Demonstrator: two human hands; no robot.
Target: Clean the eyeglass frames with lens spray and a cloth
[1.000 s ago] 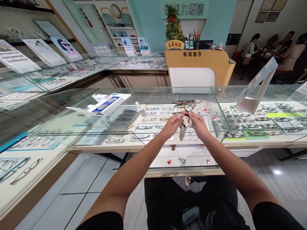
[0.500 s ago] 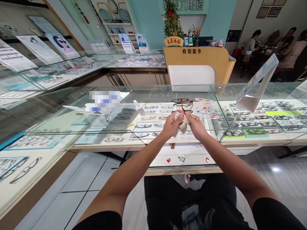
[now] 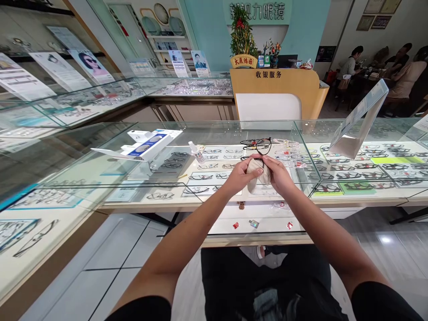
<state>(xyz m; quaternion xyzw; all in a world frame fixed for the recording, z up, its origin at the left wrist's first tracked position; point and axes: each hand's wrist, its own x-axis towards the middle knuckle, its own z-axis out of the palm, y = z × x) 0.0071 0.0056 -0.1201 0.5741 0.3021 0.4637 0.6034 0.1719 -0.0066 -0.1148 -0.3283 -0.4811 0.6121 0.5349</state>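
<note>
Above the glass counter, my two hands meet around a pair of black-rimmed eyeglasses [image 3: 268,147] and a pale beige cloth [image 3: 264,177]. My left hand [image 3: 243,175] is closed on the cloth, its thumb pressed across it. The fingers of my right hand [image 3: 279,174] pinch the near part of the eyeglasses, with cloth beneath them. One rim sticks up past my fingertips; the rest is covered by fingers and cloth. Other dark eyeglasses [image 3: 251,144] lie just behind on the counter. To the left stands a small white spray bottle [image 3: 196,152].
A white and blue box [image 3: 150,145] lies open on the glass at left. A slanted sign holder [image 3: 359,122] stands at right. Rows of frames fill the display case [image 3: 214,206]. Small red packets [image 3: 236,225] lie on the lower drawer. People sit at the far right.
My left thumb has shifted and the cloth is spread wider between my hands. The raised rim of the eyeglasses has turned slightly. The view has tipped up a little.
</note>
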